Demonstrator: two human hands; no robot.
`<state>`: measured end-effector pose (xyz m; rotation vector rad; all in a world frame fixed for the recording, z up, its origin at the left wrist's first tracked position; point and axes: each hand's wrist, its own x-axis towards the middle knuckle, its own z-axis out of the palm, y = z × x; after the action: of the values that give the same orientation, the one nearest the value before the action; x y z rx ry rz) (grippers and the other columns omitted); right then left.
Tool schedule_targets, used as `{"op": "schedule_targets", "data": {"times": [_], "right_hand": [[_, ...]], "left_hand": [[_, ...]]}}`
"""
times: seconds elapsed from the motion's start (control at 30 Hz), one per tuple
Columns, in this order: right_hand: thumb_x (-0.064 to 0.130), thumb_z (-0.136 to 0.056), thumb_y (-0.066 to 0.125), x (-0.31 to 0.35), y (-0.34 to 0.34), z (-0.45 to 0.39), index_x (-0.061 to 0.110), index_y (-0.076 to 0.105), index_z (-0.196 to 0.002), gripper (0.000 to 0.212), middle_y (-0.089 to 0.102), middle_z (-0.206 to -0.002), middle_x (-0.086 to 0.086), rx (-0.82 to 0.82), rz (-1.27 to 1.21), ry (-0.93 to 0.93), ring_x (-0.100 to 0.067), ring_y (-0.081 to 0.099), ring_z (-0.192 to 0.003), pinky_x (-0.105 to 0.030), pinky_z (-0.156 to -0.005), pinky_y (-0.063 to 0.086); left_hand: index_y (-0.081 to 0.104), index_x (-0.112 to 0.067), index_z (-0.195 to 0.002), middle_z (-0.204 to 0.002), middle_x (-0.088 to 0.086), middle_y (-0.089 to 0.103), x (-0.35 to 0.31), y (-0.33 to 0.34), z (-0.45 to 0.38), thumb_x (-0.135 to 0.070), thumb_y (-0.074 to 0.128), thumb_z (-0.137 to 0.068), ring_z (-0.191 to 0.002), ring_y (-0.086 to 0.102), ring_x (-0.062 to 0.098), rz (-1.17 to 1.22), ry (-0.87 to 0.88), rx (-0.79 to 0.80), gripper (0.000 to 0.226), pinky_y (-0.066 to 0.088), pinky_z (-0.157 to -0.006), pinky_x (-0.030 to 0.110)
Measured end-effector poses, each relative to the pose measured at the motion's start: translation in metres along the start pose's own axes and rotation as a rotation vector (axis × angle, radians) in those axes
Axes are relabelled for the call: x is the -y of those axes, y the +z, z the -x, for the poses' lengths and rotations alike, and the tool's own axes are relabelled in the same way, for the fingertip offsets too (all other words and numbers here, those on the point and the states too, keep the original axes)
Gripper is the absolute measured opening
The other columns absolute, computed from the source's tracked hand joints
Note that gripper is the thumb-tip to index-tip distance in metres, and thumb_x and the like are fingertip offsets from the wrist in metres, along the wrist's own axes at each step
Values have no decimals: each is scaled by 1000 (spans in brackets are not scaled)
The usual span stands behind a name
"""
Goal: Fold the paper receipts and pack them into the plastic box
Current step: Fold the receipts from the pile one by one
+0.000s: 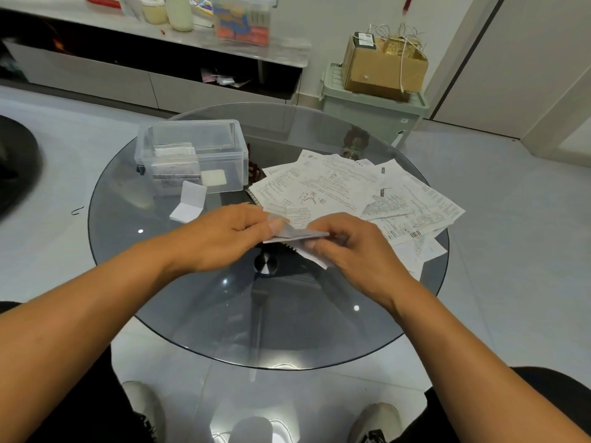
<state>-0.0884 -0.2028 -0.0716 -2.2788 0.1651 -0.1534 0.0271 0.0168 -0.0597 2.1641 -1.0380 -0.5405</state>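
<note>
Paper is sitting between both my hands: a white, partly folded paper receipt (295,235), held just above the round smoked-glass table (198,302). My left hand (220,235) is pinching its left end, thumb curled in against the fingers. My right hand (351,247) is gripping the right end, fingers bent over the fold and a corner of the sheet sticking out below my knuckles. How many layers the fold has I cannot tell, since my fingers are covering it.

Just beyond my hands, the loose heap of printed white receipts (358,190) is spreading across the right side of the table, sheets overlapping one another. To the left of that heap the clear rectangular plastic box (220,145) is standing open, with folded papers stacked upright in its left part. A small folded white slip (189,202) is lying on the glass just in front of the box.
</note>
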Motion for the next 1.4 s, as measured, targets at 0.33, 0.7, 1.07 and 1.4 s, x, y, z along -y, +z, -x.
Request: {"op": "schedule_targets", "data": {"times": [0.33,0.7,1.07,1.4], "right_hand": [[36,-92,76,4,11,-5,40,63,-123,34,72,-79,6,-125,-184,118,-16,71,-80,-41,-78,58],[48,-88,73,14,19,-20,37,48,-138,57,56,-96,15,-155,198,240,-10,58,-97,-44,-104,41],[45,-85,74,22,30,-16,25,60,-80,25,68,-80,15,-201,20,178,-10,64,-80,-53,-91,51],[29,-86,73,30,40,-11,30,62,-89,12,57,-93,18,-357,17,-182,-7,55,-81,-47,-86,48]], "left_hand": [[48,-45,-130,-99,-18,72,4,8,-5,-49,77,-84,-91,65,-7,69,-87,-225,55,47,-70,7],[48,-42,-144,-135,-8,50,1,8,-10,-60,69,-83,-115,49,15,-335,-128,-203,67,44,-103,42],[49,-41,-121,-118,-16,53,-8,1,-8,-51,85,-73,-97,56,12,-198,-210,-185,61,50,-97,41],[75,-26,-102,-92,-8,76,-11,1,-11,-27,65,-98,-86,71,14,252,-177,-325,11,61,-82,30]]}}
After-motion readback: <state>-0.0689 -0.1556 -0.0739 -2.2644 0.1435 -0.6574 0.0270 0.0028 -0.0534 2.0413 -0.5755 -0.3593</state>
